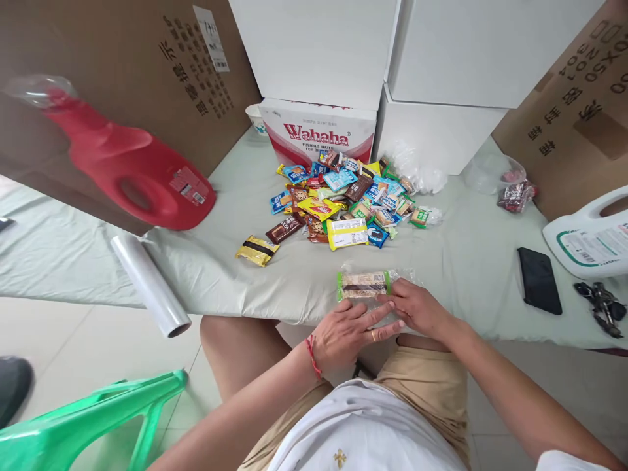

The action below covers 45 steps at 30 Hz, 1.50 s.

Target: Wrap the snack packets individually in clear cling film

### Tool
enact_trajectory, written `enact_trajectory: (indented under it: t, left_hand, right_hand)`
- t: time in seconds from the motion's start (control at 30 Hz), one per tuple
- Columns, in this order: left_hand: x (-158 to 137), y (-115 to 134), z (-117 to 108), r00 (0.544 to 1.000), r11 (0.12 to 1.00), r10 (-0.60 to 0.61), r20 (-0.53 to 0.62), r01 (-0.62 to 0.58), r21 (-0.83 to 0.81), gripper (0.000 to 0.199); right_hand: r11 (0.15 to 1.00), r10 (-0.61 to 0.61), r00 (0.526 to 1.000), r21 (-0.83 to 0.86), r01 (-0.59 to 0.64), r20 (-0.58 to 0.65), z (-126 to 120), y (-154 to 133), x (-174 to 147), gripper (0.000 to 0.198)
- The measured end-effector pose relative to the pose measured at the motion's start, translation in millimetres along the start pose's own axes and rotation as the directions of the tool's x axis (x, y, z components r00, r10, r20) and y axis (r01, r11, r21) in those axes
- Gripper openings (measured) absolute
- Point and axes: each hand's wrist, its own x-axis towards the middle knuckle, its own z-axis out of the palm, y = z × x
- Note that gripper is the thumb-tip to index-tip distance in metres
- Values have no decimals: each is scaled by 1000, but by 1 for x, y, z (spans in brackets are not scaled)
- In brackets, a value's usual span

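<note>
A wrapped snack bar [366, 285] with green ends lies near the table's front edge, inside or under thin clear plastic [406, 273]. My right hand [416, 309] is at the bar's right end, its fingers closed on the clear plastic. Just in front of the bar, my left hand [356, 332] stretches its fingers toward the right hand, some of them apart. Its thumb is hidden, and its fingertips are by the plastic's near edge. Beyond both hands sits a pile of small packaged snacks [318, 208], with a yellow packet [257, 250] at its left.
A white Wahaha carton [318, 131] stands behind the pile, beside crumpled clear bags [417, 170]. To the left are a red jug [142, 170] and a plastic film roll [150, 284]. A phone [538, 280], keys [601, 307] and white jug [593, 235] lie right. A green stool [93, 418] stands below.
</note>
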Motion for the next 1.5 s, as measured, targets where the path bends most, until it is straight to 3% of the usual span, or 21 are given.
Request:
enact_trajectory:
  t: [0.13, 0.27, 0.3, 0.37, 0.43, 0.5, 0.57, 0.63, 0.7, 0.77, 0.83, 1.0, 1.07, 1.13, 1.17, 1.2, 1.23, 1.3, 1.37, 1.43, 1.5]
  left_hand:
    - [-1, -12, -3, 994, 997, -79, 72, 79, 0, 66]
    - [-26, -16, -15, 955, 952, -288, 76, 294, -84, 20]
    - [-34, -16, -17, 922, 919, -384, 56, 387, -73, 23]
    - [-49, -15, -18, 796, 795, -606, -14, 605, -40, 45]
    - [-56, -11, -16, 613, 619, -785, -91, 780, -91, 53]
    - [-49, -6, -11, 448, 461, -887, -110, 851, -251, 48]
    - [-27, 0, -5, 352, 360, -931, -96, 843, -400, 34]
    - [1, 2, 2, 337, 359, -932, -130, 829, -429, 27]
    - [23, -3, 8, 383, 405, -913, -138, 819, -406, 28]
    - [29, -12, 13, 404, 382, -914, -42, 821, -425, 13]
    - [16, -23, 16, 377, 302, -924, 55, 813, -497, 6]
    - [-60, -47, 12, 312, 108, -929, 198, 741, -663, 16]
    - [-84, -48, 5, 240, 111, -959, 147, 802, -587, 12]
    - [-92, -42, -6, 165, 168, -985, -47, 873, -457, 9]
    - [-89, -37, -13, 168, 225, -971, -171, 886, -406, 11]
    - [-83, -30, -21, 212, 311, -935, -284, 876, -369, 14]
    - [-72, -24, -29, 294, 430, -877, -381, 834, -346, 17]
    - [-46, -12, -40, 585, 720, -688, -429, 624, -304, 23]
    - [-20, -4, -42, 839, 874, -463, -286, 378, -305, 28]
    - [-2, -3, -33, 934, 912, -334, -129, 286, -294, 26]
    - [2, -6, -18, 930, 904, -361, -76, 329, -271, 26]
  right_hand:
    - [997, 36, 998, -72, -32, 51, 8, 3, -8, 38]
    - [986, 80, 989, -157, -61, 122, 13, 3, -10, 46]
    - [983, 95, 985, -169, -69, 146, 14, 2, -10, 49]
    - [979, 121, 976, -183, -88, 182, 14, 0, -9, 53]
    - [978, 136, 971, -183, -100, 195, 14, -3, -9, 56]
    - [977, 139, 972, -187, -104, 189, 14, -6, -9, 59]
    - [973, 138, 975, -207, -101, 175, 13, -9, -9, 62]
    - [968, 136, 975, -231, -94, 175, 12, -12, -8, 63]
    - [964, 137, 973, -250, -88, 187, 10, -14, -8, 61]
    - [963, 143, 969, -256, -89, 199, 9, -15, -9, 61]
    - [964, 148, 967, -247, -94, 207, 9, -13, -10, 64]
    - [978, 116, 968, -198, -71, 224, 13, -2, -12, 72]
    - [981, 95, 972, -184, -56, 213, 14, 2, -10, 68]
    - [982, 73, 979, -185, -37, 191, 14, 4, -7, 66]
    - [981, 65, 981, -193, -30, 180, 14, 4, -5, 66]
    - [979, 60, 982, -203, -23, 177, 13, 3, -4, 66]
    - [976, 59, 982, -216, -18, 181, 12, 2, -2, 67]
    - [969, 64, 978, -246, -13, 198, 11, -1, -1, 66]
    - [963, 70, 976, -271, -13, 205, 8, -5, 0, 64]
    - [959, 72, 979, -283, -15, 193, 7, -8, 0, 59]
    - [958, 62, 982, -288, -7, 180, 6, -9, -1, 56]
